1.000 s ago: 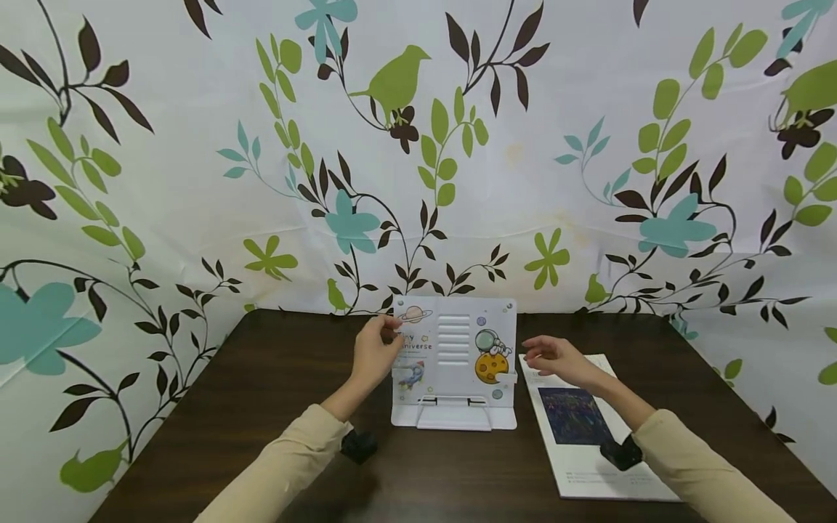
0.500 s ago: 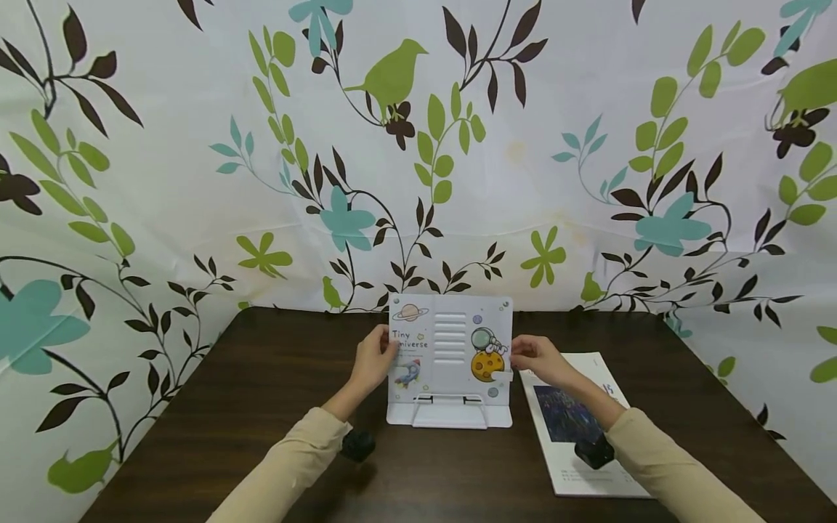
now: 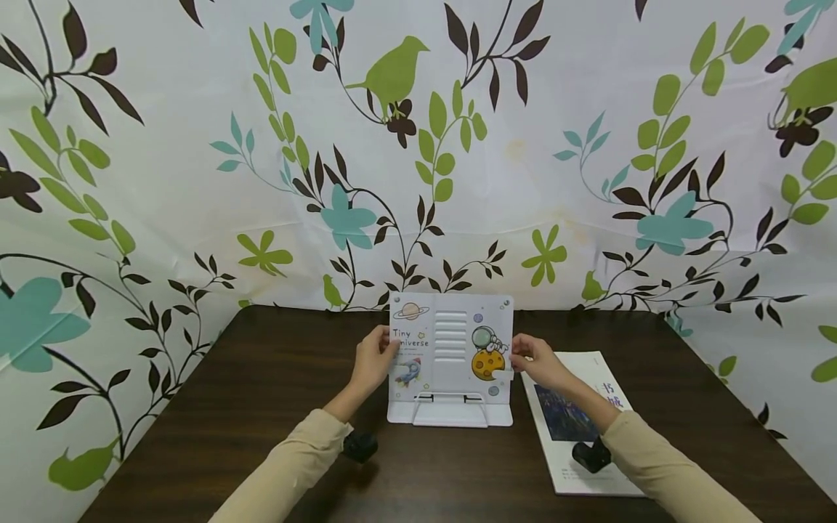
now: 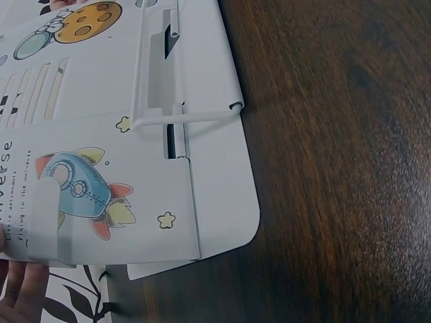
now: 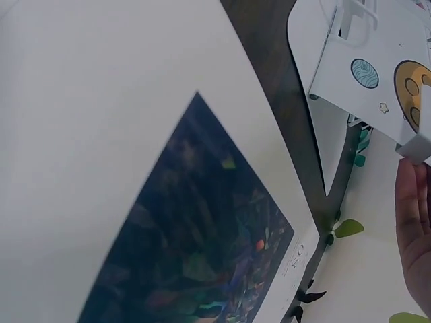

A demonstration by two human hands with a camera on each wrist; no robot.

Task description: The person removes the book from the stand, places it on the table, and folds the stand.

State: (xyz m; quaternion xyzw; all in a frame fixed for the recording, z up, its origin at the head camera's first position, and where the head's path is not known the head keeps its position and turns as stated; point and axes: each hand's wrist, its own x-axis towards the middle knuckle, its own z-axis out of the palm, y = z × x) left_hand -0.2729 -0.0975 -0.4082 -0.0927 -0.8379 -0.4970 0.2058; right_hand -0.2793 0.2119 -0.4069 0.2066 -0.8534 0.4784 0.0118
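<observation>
A white metal book stand (image 3: 451, 363) with a printed astronaut, rocket and "Tiny Universe" lettering stands upright on the table, leaning back on its base. My left hand (image 3: 375, 357) grips its left edge, thumb in front and fingers behind, as the left wrist view shows near the rocket (image 4: 84, 188). At the opposite edge, my right hand (image 3: 541, 362) holds the panel beside the orange moon. In the right wrist view only part of that hand (image 5: 414, 229) shows, its fingers at the side clip (image 5: 416, 142). A wire page holder (image 3: 450, 410) crosses the stand's lower front.
A white book (image 3: 569, 465) with a dark picture on its cover lies flat to the right, partly under my right forearm. The dark wooden table (image 3: 261, 407) ends at a patterned cloth (image 3: 458, 240) behind the stand.
Both hands have closed in on the stand's side edges; the right hand moved left to reach it. Over the last half second the hands and stand have hardly moved.
</observation>
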